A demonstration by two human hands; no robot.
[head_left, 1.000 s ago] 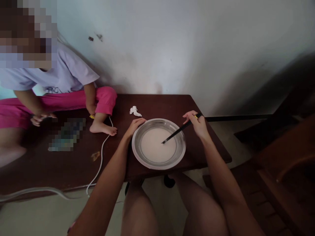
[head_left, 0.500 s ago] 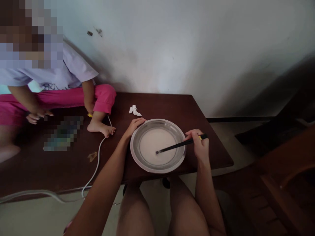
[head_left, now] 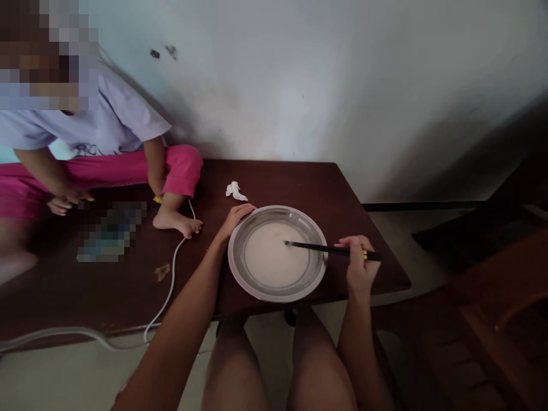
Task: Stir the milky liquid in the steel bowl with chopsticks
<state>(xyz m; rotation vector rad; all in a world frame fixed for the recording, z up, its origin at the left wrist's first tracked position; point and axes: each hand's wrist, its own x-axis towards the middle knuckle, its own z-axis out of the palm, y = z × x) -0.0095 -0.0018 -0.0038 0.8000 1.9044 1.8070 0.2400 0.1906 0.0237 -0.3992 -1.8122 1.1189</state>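
A round metal basin (head_left: 319, 277) with a wide rim stands near the front edge of the dark brown table, holding a pale, milky liquid (head_left: 272, 262). My left hand (head_left: 238, 216) grips the basin's far left rim; part of its fingers is hidden behind the rim. To the right of the basin, my right hand (head_left: 359, 260) is closed around black chopsticks (head_left: 319, 247) with gold bands near the thick end. They reach over the right rim, pressed together, with their tips in the liquid right of its middle.
Crumpled white tissue (head_left: 235, 191) lies behind the basin. On the left a person (head_left: 124, 171) in pink trousers sits cross-legged on the table, a blurred-out flat object (head_left: 112, 233) before them. A white cable (head_left: 173, 274) runs over the front edge. Wooden furniture (head_left: 505, 285) stands at right.
My right hand has shifted right, and the chopstick tips have swept right and toward the far side through the liquid. My left hand stays on the rim.
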